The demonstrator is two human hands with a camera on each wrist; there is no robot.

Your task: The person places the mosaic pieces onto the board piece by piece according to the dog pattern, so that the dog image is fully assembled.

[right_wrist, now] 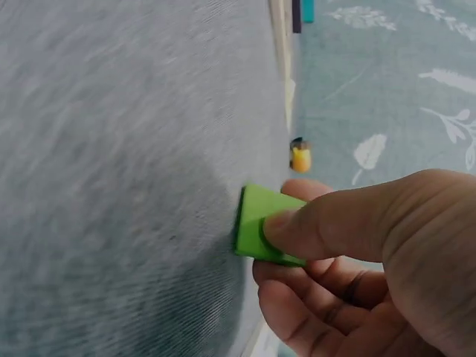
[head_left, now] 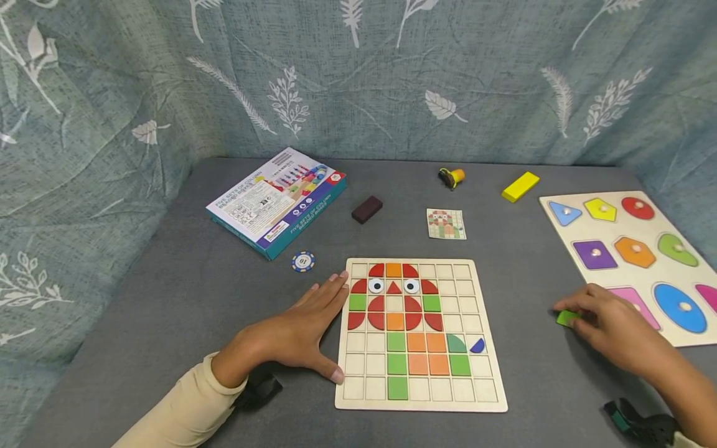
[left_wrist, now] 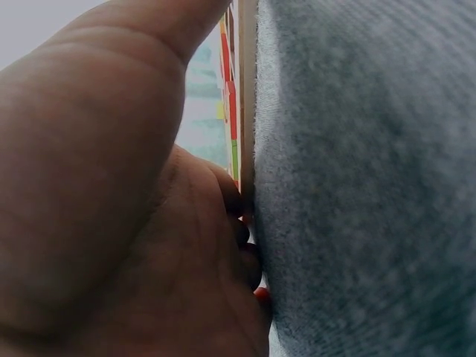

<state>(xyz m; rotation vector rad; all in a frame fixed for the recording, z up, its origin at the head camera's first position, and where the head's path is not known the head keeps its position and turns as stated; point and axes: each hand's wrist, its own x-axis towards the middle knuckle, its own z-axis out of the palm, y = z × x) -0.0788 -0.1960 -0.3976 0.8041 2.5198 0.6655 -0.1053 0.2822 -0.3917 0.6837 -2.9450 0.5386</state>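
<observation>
A wooden grid board (head_left: 420, 409) lies in the middle of the table, bearing red, green and orange tiles that form a bird-like figure with two round eyes. My left hand (head_left: 297, 336) rests along its left edge with fingers spread, thumb at the lower corner and fingertips near the upper one. In the left wrist view the board's edge (left_wrist: 248, 97) runs beside the fingers. To the right of the board, my right hand (head_left: 616, 333) pinches a green square tile (right_wrist: 256, 204) between thumb and fingers. A dark blue piece (head_left: 478, 346) lies tilted on the board's right side.
A shape-peg puzzle board (head_left: 566, 227) sits at the right, beside my right hand. Behind the grid board are a small picture card (head_left: 446, 231), a yellow block (head_left: 521, 186), a toy bee-like figure (head_left: 451, 178), a dark brown block (head_left: 367, 210), a poker chip (head_left: 303, 261) and a box (head_left: 274, 205).
</observation>
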